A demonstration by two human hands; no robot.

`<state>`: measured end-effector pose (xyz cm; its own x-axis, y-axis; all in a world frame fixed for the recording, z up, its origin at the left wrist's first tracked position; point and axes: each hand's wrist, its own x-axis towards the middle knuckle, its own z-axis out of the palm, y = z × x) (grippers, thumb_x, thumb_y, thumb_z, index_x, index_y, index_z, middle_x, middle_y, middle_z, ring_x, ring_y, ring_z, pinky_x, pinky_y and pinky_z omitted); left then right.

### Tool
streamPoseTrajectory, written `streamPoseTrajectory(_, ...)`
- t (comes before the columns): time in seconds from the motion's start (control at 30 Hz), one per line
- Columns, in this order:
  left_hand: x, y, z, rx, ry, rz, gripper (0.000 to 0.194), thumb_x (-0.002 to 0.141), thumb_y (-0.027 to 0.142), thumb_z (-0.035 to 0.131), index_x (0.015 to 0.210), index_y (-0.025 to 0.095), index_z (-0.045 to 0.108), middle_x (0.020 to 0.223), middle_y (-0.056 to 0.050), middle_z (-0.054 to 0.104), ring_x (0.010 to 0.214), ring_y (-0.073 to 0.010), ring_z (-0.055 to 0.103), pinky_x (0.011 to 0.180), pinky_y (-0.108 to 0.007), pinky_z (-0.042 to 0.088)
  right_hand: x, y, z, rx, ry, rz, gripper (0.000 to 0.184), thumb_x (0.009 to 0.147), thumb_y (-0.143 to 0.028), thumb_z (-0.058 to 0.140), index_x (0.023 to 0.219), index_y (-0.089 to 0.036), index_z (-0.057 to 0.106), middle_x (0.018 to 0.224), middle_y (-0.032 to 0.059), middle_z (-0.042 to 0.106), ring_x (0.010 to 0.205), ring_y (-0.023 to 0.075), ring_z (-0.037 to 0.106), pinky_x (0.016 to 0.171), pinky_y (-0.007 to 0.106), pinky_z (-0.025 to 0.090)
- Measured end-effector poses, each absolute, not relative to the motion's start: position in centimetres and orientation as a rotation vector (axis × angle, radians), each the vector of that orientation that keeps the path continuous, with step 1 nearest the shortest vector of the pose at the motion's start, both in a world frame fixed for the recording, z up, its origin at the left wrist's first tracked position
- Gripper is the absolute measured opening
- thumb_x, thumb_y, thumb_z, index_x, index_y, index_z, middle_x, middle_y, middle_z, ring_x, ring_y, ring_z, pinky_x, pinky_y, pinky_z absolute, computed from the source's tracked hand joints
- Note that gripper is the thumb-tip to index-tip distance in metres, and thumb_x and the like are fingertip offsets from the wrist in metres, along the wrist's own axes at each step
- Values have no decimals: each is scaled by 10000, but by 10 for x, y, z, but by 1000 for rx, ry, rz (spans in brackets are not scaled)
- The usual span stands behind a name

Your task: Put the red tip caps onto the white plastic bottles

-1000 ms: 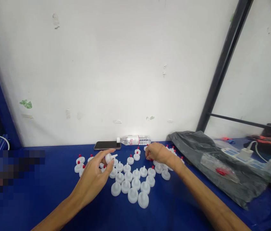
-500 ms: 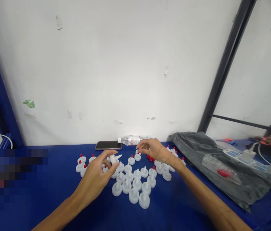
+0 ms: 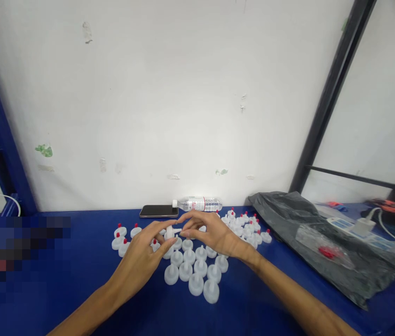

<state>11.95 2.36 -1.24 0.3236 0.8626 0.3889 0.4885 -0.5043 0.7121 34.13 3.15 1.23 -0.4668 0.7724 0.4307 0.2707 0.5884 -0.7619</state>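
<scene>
My left hand [image 3: 141, 254] pinches a white nozzle cap [image 3: 170, 232] between thumb and fingers, its spout pointing right. At the spout's tip, the fingertips of my right hand [image 3: 215, 234] are pressed together; whatever they hold is hidden. Under and in front of both hands stand several white nozzle caps [image 3: 196, 285] with bare spouts, upright on the blue table [image 3: 141, 310]. Several nozzle caps with red tips [image 3: 117, 241] stand left of my left hand. More red-tipped nozzle caps [image 3: 266, 238] are grouped beyond my right wrist.
Against the white wall lie a phone [image 3: 158, 212] and a clear water bottle [image 3: 212, 204]. A dark grey plastic bag [image 3: 281, 217] covers the right side, with a clear bag of red pieces [image 3: 328, 252] on top. Behind it are a power strip [image 3: 341, 226] and cables.
My right hand has moved left and towards me, from beside the small red pieces to the spout in my left hand. The held nozzle cap has turned slightly, its spout now nearly level.
</scene>
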Motion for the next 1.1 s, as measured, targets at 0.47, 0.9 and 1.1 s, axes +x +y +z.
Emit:
streamPoseTrajectory(0.47,120,24,-14,1948,1128,979,591,912,568,576,1403,241,547,779,15,648,416,-76,449,420,-222,393,340,34,10,-808,-1947,858,228,928,-392,658,1005,-189,729,910,28,735,769,157,707,748,293,564)
streamPoseTrajectory(0.9,123,24,-9,1557,856,983,740,839,532,702,1420,110,524,1066,-170,743,966,-307,715,534,-285,564,328,23,10,-744,-1867,898,230,869,-349,738,1052,-212,758,958,32,764,883,183,712,790,294,549)
streamPoseTrajectory(1.1,121,19,-3,1569,899,953,649,834,513,718,1361,153,602,998,-98,784,751,-221,727,748,-335,562,319,16,7,-782,-1936,646,123,864,-298,748,921,-194,781,868,22,731,759,144,661,671,250,496)
